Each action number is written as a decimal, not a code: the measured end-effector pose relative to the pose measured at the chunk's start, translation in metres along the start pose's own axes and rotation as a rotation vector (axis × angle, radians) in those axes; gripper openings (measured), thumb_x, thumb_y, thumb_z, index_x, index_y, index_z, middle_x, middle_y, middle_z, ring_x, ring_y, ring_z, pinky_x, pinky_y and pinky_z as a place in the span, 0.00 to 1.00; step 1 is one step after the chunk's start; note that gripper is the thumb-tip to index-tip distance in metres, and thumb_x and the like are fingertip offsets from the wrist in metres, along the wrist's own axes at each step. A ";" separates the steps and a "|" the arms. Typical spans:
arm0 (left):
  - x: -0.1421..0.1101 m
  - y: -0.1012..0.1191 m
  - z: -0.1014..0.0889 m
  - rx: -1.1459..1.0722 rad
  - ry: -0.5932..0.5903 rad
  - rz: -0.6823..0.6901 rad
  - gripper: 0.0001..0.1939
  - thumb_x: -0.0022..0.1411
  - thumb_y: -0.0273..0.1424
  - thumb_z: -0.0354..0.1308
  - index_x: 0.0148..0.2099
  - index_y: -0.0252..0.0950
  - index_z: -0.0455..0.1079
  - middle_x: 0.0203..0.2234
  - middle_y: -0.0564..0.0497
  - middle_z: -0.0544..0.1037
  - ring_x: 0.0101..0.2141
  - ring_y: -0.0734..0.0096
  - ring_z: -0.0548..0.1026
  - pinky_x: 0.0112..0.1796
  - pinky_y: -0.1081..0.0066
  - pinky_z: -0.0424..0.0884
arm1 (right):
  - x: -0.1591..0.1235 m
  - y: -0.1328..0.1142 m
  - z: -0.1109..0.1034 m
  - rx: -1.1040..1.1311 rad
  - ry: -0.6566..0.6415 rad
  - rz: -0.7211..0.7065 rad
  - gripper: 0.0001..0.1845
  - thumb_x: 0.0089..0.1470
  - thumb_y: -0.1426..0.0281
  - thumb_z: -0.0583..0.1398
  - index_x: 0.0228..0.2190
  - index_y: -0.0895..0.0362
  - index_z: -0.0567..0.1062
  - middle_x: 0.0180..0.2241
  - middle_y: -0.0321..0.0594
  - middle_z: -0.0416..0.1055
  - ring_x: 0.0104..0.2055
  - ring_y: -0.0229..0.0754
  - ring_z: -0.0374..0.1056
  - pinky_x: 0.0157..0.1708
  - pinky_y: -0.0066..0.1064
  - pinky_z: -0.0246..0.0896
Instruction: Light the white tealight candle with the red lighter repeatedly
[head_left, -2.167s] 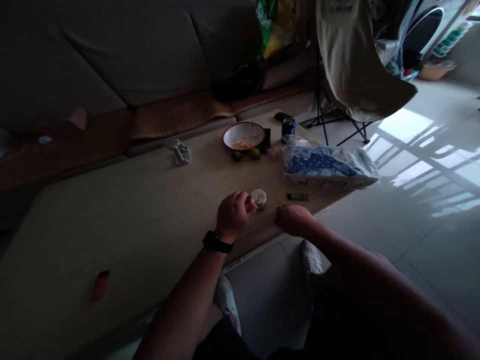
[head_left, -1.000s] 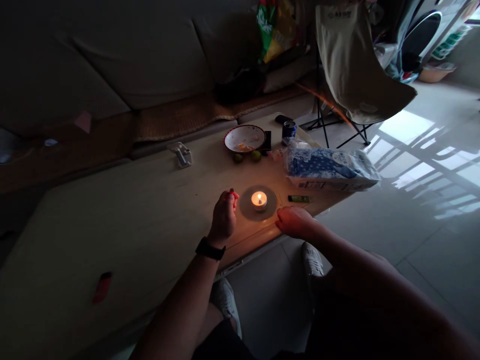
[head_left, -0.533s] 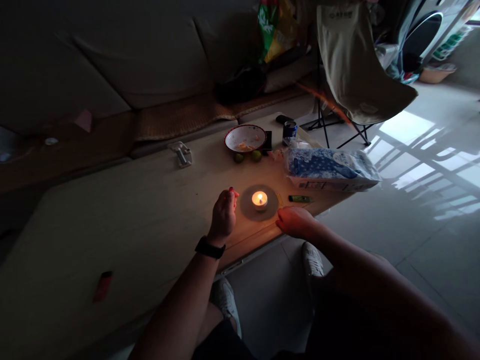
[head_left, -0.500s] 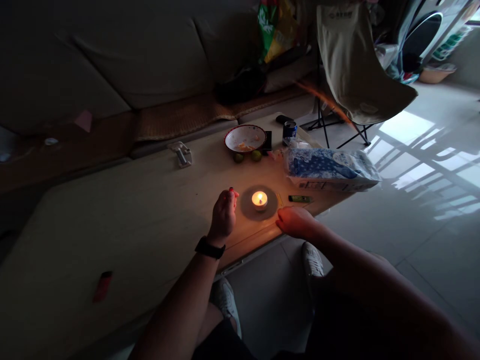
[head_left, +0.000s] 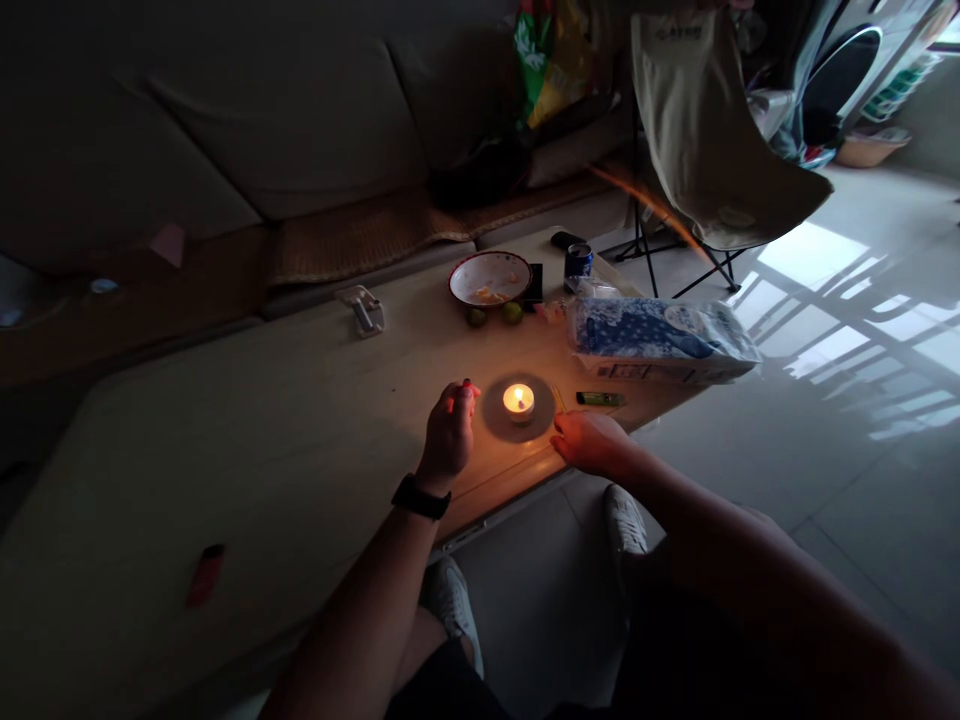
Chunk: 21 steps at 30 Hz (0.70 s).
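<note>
A small white tealight candle [head_left: 518, 401] burns on the low beige table [head_left: 262, 420], near its front edge. My left hand [head_left: 448, 435] rests just left of the flame, fingers closed round a red lighter whose tip [head_left: 466, 384] pokes out on top. A black band sits on that wrist. My right hand [head_left: 592, 441] lies curled at the table's edge, right of the candle; what its fingers hold, if anything, is hidden. A green lighter [head_left: 599, 398] lies just beyond it.
Further back stand a bowl with food scraps [head_left: 489, 277], two limes [head_left: 495, 314], a blue can [head_left: 577, 261] and a blue-and-white plastic pack [head_left: 660, 336]. A red lighter [head_left: 204, 574] lies at the table's near left. A sofa [head_left: 247, 130] and folding chair [head_left: 705, 130] stand behind.
The candle was unlit 2.2 s ago with my left hand at it; it now burns, and the left hand has drawn back a little to the left. Right hand barely moved.
</note>
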<state>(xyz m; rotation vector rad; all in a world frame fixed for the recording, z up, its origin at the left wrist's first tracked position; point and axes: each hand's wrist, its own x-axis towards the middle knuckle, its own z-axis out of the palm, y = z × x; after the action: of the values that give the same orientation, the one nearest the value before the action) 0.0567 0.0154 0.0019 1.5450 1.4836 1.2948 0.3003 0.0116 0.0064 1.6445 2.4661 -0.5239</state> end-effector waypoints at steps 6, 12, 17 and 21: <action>-0.002 -0.001 -0.002 0.026 0.028 0.005 0.23 0.75 0.48 0.43 0.39 0.38 0.70 0.26 0.52 0.67 0.28 0.70 0.66 0.30 0.68 0.64 | 0.001 0.003 0.006 -0.007 0.092 -0.045 0.14 0.64 0.64 0.56 0.42 0.58 0.78 0.44 0.50 0.78 0.47 0.50 0.73 0.45 0.35 0.63; -0.001 0.002 -0.002 0.032 0.057 0.028 0.23 0.76 0.47 0.42 0.37 0.38 0.69 0.24 0.53 0.66 0.27 0.70 0.66 0.30 0.67 0.65 | 0.004 0.007 0.013 -0.023 0.200 -0.139 0.13 0.65 0.65 0.56 0.40 0.59 0.78 0.43 0.51 0.76 0.49 0.50 0.70 0.52 0.37 0.60; -0.001 0.001 -0.002 0.046 0.061 0.033 0.23 0.75 0.47 0.43 0.37 0.38 0.69 0.25 0.53 0.67 0.27 0.70 0.67 0.30 0.67 0.65 | 0.005 0.009 0.015 -0.015 0.210 -0.155 0.13 0.64 0.66 0.57 0.39 0.60 0.79 0.42 0.51 0.76 0.47 0.49 0.69 0.50 0.37 0.60; -0.002 -0.001 -0.002 0.066 0.045 0.041 0.23 0.76 0.47 0.43 0.38 0.39 0.69 0.26 0.52 0.69 0.27 0.70 0.66 0.30 0.67 0.64 | 0.004 0.009 0.015 -0.026 0.214 -0.168 0.12 0.64 0.66 0.58 0.38 0.61 0.79 0.42 0.51 0.76 0.46 0.49 0.69 0.50 0.36 0.60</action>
<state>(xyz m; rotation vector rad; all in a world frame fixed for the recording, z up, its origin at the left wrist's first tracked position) 0.0543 0.0138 0.0010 1.6059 1.5439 1.3244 0.3059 0.0133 -0.0106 1.5668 2.7689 -0.3486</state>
